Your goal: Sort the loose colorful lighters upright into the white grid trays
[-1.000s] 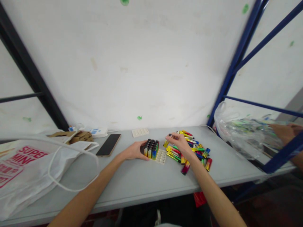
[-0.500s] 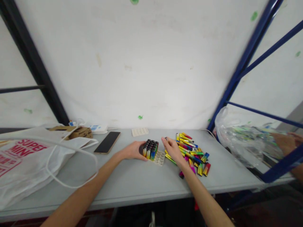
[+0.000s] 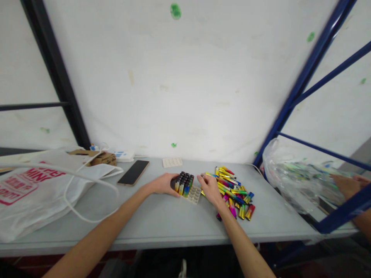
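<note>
While the left hand [image 3: 164,184] braced, the right hand [image 3: 211,189] stood close

Because its thumb and fingers were clamped around an upright block of black-topped, metallic multicoloured lighters [image 3: 183,185], the left hand seemed to steady it. Just right of that grip, a cream, dimpled, seemingly plastic tray [image 3: 194,195] showed bare round pockets. The right hand's fingertips were bunched together beside the tray; whether they gripped a lighter could not be told. To that hand's right lay a loose heap of shiny, brightly coloured lighters [image 3: 232,189]. Good handling probably called for an even, gentle squeeze and each lighter lined up straight over its pocket. The left hand hid part of the block, and the right hand part of the heap.
</note>
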`<state>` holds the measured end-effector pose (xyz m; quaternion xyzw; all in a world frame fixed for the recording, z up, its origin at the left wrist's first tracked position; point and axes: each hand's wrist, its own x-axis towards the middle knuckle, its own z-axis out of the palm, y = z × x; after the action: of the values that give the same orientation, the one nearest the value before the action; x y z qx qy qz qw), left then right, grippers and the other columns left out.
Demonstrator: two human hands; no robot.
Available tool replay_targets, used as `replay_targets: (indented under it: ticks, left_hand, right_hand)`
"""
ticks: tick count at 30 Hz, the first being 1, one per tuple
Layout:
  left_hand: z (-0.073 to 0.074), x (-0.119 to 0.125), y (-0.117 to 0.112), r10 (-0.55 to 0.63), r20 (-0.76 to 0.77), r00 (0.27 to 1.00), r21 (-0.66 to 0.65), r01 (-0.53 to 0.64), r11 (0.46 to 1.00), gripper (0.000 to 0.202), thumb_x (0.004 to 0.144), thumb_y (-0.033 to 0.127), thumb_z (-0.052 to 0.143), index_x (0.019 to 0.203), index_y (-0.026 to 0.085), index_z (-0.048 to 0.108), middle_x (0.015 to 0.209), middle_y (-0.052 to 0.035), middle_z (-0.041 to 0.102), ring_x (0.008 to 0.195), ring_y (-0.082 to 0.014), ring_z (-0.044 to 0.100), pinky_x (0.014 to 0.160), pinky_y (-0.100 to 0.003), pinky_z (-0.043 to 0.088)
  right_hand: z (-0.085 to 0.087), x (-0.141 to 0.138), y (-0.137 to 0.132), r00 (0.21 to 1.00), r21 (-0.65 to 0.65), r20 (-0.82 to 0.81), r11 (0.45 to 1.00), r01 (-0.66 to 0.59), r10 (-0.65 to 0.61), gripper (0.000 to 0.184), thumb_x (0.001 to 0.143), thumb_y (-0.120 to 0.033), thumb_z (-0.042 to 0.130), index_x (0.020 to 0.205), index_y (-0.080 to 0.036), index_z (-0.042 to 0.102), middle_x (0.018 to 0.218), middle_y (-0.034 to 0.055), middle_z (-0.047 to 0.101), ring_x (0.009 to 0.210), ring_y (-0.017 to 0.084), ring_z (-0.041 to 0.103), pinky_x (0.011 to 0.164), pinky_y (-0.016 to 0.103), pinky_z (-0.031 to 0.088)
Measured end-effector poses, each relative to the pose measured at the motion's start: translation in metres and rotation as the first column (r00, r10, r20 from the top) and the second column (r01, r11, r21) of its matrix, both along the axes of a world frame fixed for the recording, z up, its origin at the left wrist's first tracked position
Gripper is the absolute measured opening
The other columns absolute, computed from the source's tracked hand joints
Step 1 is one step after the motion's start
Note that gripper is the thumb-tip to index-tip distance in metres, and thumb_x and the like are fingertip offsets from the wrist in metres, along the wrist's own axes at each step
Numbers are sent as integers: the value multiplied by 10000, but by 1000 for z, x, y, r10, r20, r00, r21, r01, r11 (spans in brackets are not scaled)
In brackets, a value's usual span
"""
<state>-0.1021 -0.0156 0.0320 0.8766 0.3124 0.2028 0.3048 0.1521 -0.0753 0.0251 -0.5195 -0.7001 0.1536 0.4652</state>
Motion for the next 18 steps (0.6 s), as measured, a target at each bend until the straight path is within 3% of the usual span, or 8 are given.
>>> replay_targets:
  ticks: [4, 9, 14, 16, 18]
  left_hand:
    - [-2, 0, 2, -24, 11, 1000, 2, 24, 1000, 765, 600, 516, 929, 1257, 204, 692, 1200, -52, 771, 1095, -337, 707, 943, -379, 547]
    - [-2, -1, 4, -34, -19, 999, 11, 34, 999, 742, 614, 498, 929, 1239, 184, 679, 1194, -64, 768, 1071, -330, 714, 905, -370, 552]
    - [-1, -1, 4, -29, -43, 999, 21, 30, 999, 777, 621, 471, 930, 1287, 178, 658, 1248, -73, 754, 1123, -334, 700, 951, -365, 533]
    - [-1, 0, 4, -34, -42, 999, 16, 34, 999, 791, 625, 464, 929, 1308, 180, 651, 1272, -71, 745, 1141, -337, 695, 974, -366, 524]
    - [0, 0, 4, -28, -48, 998, 14, 28, 999, 791, 629, 458, 929, 1316, 185, 648, 1281, -68, 741, 1145, -338, 695, 984, -370, 519]
  right_hand:
    - [2, -1, -4, 997, 29, 71, 1000, 1, -3, 382, 917, -436, 416, 599, -250, 311, 542, -48, 351, 549, 138, 374, 582, 289, 241]
    - [3, 0, -5, 996, 41, 89, 999, -6, 2, 366, 1000, -491, 437, 736, -237, 435, 598, -56, 407, 570, 149, 423, 607, 283, 316]
    - [6, 8, -2, 987, 69, 89, 987, -143, 136, 324, 1055, -478, 417, 944, -214, 567, 882, 45, 607, 807, 197, 600, 722, 305, 470]
    - [9, 13, -2, 976, 104, 151, 979, -174, 157, 340, 1044, -489, 461, 901, -209, 588, 986, 84, 616, 919, 217, 613, 788, 319, 490]
    - [11, 17, -1, 961, 96, 235, 980, -175, 149, 374, 1045, -486, 475, 808, -211, 565, 895, 64, 604, 853, 209, 600, 783, 318, 478]
